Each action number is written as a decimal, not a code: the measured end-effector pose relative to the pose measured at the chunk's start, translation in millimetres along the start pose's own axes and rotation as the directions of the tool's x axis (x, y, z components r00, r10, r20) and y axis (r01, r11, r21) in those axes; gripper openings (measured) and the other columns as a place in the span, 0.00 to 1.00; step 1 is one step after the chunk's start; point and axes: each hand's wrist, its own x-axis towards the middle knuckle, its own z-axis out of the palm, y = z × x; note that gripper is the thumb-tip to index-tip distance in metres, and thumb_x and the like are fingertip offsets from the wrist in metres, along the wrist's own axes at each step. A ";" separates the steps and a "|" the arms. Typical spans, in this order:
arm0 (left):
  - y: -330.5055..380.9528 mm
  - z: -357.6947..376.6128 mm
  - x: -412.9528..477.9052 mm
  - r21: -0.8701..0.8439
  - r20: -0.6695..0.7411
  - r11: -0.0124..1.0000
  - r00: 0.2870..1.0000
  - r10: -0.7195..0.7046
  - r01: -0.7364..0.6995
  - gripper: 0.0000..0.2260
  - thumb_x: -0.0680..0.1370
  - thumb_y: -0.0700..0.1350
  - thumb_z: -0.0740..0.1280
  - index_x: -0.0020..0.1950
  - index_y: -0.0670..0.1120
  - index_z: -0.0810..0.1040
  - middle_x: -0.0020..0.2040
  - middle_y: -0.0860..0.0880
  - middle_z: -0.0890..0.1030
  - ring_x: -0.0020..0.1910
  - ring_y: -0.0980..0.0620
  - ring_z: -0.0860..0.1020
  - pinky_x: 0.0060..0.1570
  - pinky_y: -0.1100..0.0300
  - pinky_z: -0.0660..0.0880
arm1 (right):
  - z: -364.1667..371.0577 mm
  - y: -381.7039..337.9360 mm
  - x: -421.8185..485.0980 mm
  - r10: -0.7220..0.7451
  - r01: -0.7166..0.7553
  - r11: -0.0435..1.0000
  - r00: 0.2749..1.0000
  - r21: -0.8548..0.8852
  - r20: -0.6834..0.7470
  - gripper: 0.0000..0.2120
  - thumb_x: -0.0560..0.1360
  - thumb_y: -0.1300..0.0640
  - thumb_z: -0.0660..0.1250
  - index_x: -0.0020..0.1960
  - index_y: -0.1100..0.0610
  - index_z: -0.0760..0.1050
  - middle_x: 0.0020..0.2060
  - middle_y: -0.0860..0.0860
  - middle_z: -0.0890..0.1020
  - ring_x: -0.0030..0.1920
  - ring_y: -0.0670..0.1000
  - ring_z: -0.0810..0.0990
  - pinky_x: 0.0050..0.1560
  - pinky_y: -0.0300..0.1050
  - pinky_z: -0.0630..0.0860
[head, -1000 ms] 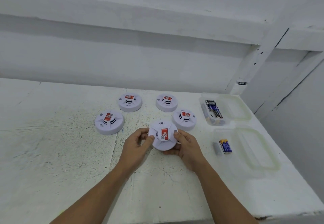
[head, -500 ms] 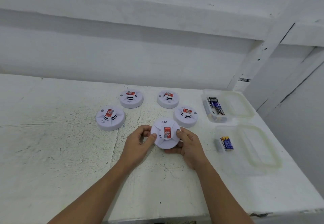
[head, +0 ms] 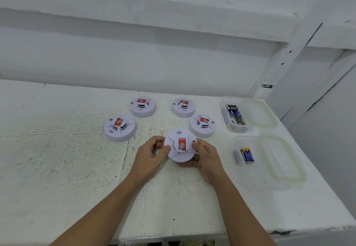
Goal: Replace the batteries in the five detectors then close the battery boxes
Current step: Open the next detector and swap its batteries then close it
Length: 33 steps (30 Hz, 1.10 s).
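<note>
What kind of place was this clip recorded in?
Probably a bare workroom or staged test bench: a scuffed white table against plain white walls, holding five detectors and two clear tubs of batteries.

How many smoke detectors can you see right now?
5. The held detector is gripped by the left hand and right hand; on the table sit the near-left detector, far-left detector, far-right detector and near-right detector. None seems hidden.

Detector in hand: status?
Left hand and right hand grip the near detector. Its label faces up, back hidden. Nothing in the way.
</note>
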 end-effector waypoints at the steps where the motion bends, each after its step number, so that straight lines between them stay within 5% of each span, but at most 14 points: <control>1: 0.3 0.2 -0.1 0.001 0.001 1.000 1.000 -0.001 0.001 0.12 0.72 0.55 0.67 0.53 0.54 0.79 0.45 0.51 0.82 0.46 0.50 0.79 0.49 0.50 0.77 | 0.0 -0.1 -0.1 0.002 -0.002 1.000 1.000 0.002 -0.004 0.13 0.81 0.61 0.57 0.54 0.56 0.80 0.49 0.59 0.84 0.47 0.63 0.83 0.44 0.60 0.81; 7: 2.1 0.1 -1.1 0.020 -0.001 1.000 1.000 0.003 -0.003 0.10 0.73 0.52 0.67 0.53 0.53 0.78 0.42 0.52 0.81 0.43 0.52 0.78 0.45 0.57 0.75 | -0.5 0.2 -0.6 0.004 -0.004 1.000 1.000 0.001 -0.008 0.13 0.81 0.61 0.56 0.54 0.57 0.80 0.50 0.60 0.84 0.47 0.64 0.83 0.43 0.59 0.81; 23: 1.9 0.7 -0.8 0.017 -0.008 1.000 1.000 -0.014 0.015 0.14 0.71 0.58 0.66 0.53 0.55 0.79 0.44 0.50 0.81 0.45 0.44 0.79 0.49 0.43 0.77 | 1.6 -1.4 -4.6 -0.022 0.022 1.000 0.999 -0.009 0.025 0.17 0.80 0.64 0.57 0.50 0.50 0.82 0.49 0.58 0.84 0.48 0.62 0.84 0.43 0.57 0.82; 33: 3.9 1.0 -1.4 0.019 -0.009 1.000 1.000 -0.013 0.014 0.11 0.73 0.55 0.67 0.53 0.55 0.79 0.43 0.50 0.81 0.44 0.45 0.79 0.48 0.46 0.76 | 2.6 -2.3 -5.8 -0.024 0.024 1.000 1.000 -0.013 0.021 0.16 0.80 0.64 0.57 0.50 0.50 0.82 0.48 0.57 0.85 0.47 0.60 0.84 0.41 0.55 0.82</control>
